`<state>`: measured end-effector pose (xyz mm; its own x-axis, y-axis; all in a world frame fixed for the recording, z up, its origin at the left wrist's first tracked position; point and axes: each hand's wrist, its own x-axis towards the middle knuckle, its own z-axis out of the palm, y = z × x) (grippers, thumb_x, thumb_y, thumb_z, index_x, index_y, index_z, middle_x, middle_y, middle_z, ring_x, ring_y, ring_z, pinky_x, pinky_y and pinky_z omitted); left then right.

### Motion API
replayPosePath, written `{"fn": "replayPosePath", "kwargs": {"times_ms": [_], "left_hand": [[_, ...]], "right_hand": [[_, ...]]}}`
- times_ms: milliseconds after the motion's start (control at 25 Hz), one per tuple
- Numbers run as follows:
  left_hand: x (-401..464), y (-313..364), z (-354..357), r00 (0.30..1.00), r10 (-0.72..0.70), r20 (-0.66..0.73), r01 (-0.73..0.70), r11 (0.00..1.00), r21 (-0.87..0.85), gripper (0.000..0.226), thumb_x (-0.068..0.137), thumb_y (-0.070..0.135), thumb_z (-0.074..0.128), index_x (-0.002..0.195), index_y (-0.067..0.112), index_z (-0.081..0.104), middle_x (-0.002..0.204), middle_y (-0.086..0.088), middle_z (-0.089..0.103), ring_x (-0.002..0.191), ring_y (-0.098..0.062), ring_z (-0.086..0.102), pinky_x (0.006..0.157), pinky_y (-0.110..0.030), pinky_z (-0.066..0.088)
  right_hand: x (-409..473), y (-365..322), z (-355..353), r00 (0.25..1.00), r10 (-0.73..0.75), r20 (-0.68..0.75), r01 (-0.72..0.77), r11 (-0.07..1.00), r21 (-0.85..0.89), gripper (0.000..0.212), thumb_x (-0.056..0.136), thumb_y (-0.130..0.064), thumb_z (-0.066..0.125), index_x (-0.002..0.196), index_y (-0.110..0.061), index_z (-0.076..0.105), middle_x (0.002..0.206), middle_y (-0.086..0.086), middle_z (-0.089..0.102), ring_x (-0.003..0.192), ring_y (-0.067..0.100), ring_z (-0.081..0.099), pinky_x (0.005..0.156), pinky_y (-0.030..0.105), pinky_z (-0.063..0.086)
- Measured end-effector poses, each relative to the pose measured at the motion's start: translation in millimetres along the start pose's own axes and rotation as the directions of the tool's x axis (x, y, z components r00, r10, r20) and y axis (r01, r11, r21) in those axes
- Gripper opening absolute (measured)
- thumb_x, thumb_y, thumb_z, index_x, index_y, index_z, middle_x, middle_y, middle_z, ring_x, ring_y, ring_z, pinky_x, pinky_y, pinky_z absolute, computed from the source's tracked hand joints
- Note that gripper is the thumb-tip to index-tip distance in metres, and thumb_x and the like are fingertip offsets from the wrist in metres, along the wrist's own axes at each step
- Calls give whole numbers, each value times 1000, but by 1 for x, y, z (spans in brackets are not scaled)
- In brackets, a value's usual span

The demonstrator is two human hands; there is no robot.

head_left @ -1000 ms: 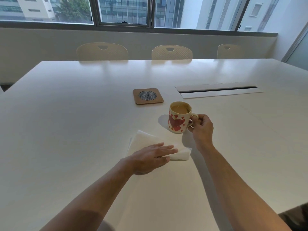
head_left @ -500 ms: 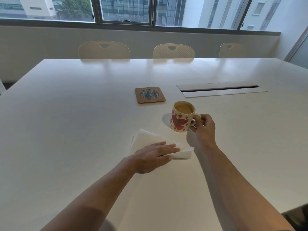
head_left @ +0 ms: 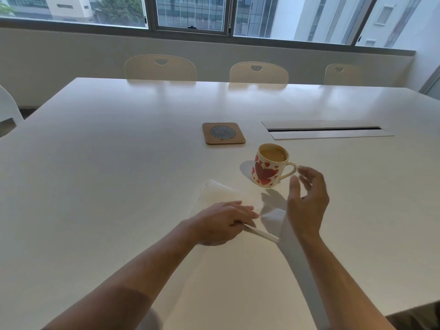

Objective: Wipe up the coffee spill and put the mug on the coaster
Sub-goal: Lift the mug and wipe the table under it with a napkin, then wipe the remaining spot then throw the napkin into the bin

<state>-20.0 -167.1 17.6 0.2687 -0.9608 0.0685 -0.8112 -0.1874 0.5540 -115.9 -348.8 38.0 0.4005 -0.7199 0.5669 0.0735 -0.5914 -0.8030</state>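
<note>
A cream mug [head_left: 266, 172] with red hearts stands on the white table [head_left: 107, 175], nearly full of milky coffee, its handle pointing right. Just right of the handle my right hand [head_left: 308, 203] hovers with fingers spread, touching nothing. A white napkin [head_left: 221, 195] lies flat in front of the mug. My left hand [head_left: 223, 221] rests on its near part, fingers bent, pinching the napkin's near edge. The square cork coaster [head_left: 223, 134] with a grey mesh disc lies bare behind and left of the mug. No spill shows on the table.
A long cable slot with a raised lid [head_left: 326, 130] lies right of the coaster. Three pale chairs [head_left: 160, 67] line the far side under the windows, and another chair [head_left: 7, 108] stands at the left edge.
My right hand has let go of the mug's handle and drawn back, fingers spread. The mug now stands on the table. My left hand's fingers have curled onto the napkin's near edge.
</note>
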Motion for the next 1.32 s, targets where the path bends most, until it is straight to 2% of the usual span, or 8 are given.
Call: {"fn": "replayPosePath", "kwargs": {"times_ms": [80,200,400,520,680,880,1080,1320], "left_hand": [[-3,2,-5,998,54,-18,-53,998,32,39,91,10,42,113,25,71,138,12,57,135,0,36,118,-25,18],[-14,4,-17,986,142,-90,-137,989,64,34,86,12,49,104,27,73,123,11,64,121,-5,48,108,-27,35],[-66,-29,-46,919,-56,-391,42,998,-46,19,76,19,59,85,23,75,106,9,70,102,-6,63,94,-33,49],[-97,-63,-66,769,-222,-600,323,944,65,15,80,12,64,88,21,74,109,1,70,106,-19,64,98,-32,46],[-136,-102,-77,624,-505,-596,672,736,79,32,93,28,55,123,20,65,141,-8,54,130,-26,48,110,-41,32],[-159,-115,-66,613,-609,-503,751,646,134,47,100,40,38,145,26,43,158,1,32,147,-15,22,118,-45,11],[-158,-113,-65,625,-583,-520,739,656,152,45,101,34,35,144,25,44,156,0,34,146,-18,24,119,-44,13],[-160,-113,-64,577,-554,-600,725,686,63,40,96,17,41,133,18,56,148,-4,47,140,-18,37,118,-41,20]], "right_hand": [[-13,-8,3,953,-150,264,151,988,15,18,92,-11,61,108,-16,63,112,-3,68,105,9,64,92,28,54],[-27,-12,12,681,-173,711,236,972,11,29,97,-24,58,125,-20,61,135,-6,59,128,5,51,106,28,44],[-45,-3,28,347,-43,937,492,858,-143,71,91,-73,30,152,-38,20,163,-10,15,150,5,3,120,34,10],[-51,-1,43,355,16,935,578,782,-233,62,96,-67,13,153,-42,8,164,-9,6,150,6,-5,121,37,-3],[-54,-2,74,506,134,852,493,766,-413,58,98,-53,10,153,-38,17,164,-5,13,151,12,3,120,40,-4],[-42,-7,120,600,222,768,360,783,-508,53,101,-39,17,152,-32,28,163,-1,18,151,16,8,120,45,-1],[-47,-28,158,530,222,818,370,808,-459,51,101,-37,20,152,-32,27,164,-4,15,151,13,6,121,41,-3],[-84,-63,171,315,17,949,491,853,-178,47,104,-38,25,149,-34,34,163,-4,20,150,11,10,121,38,0]]}}
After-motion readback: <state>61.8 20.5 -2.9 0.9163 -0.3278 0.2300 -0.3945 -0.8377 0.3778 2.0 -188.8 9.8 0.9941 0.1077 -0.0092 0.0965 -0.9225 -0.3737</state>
